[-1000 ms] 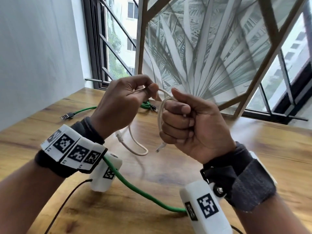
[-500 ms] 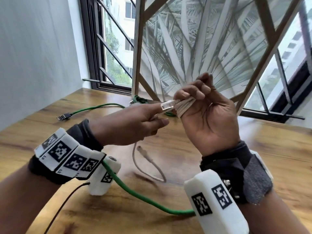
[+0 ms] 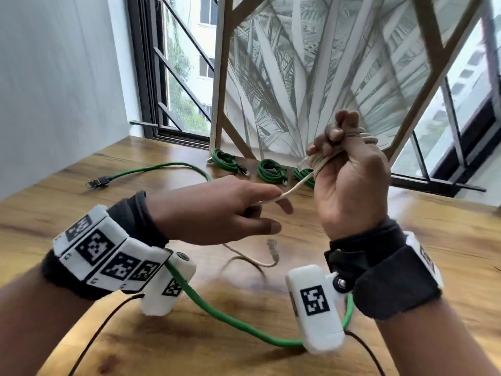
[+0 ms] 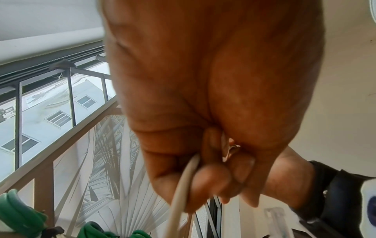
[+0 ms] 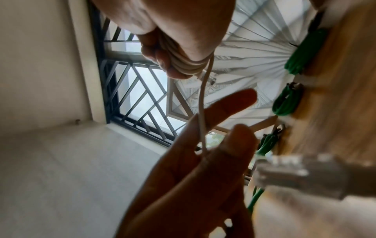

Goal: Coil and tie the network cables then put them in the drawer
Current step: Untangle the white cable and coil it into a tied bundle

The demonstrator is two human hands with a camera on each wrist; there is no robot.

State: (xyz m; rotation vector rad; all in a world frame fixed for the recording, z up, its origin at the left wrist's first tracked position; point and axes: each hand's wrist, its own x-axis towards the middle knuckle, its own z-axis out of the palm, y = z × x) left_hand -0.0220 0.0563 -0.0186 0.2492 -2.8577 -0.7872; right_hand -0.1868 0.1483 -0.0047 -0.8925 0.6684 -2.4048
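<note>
A beige network cable is partly wound into a small coil that my right hand grips, raised above the table. The same coil shows around those fingers in the right wrist view. One strand slants down from it to my left hand, whose fingers pinch it. In the left wrist view the curled fingers close on the strand. The cable's free end with its plug dangles below my left hand, just over the table.
A loose green cable runs across the wooden table and passes under both wrists. Three coiled green cables lie at the back by a framed panel. A window is behind.
My left hand has drawn away from the right hand, down and to the left, pulling a strand out straight. The right hand has risen and turned with the coil.
</note>
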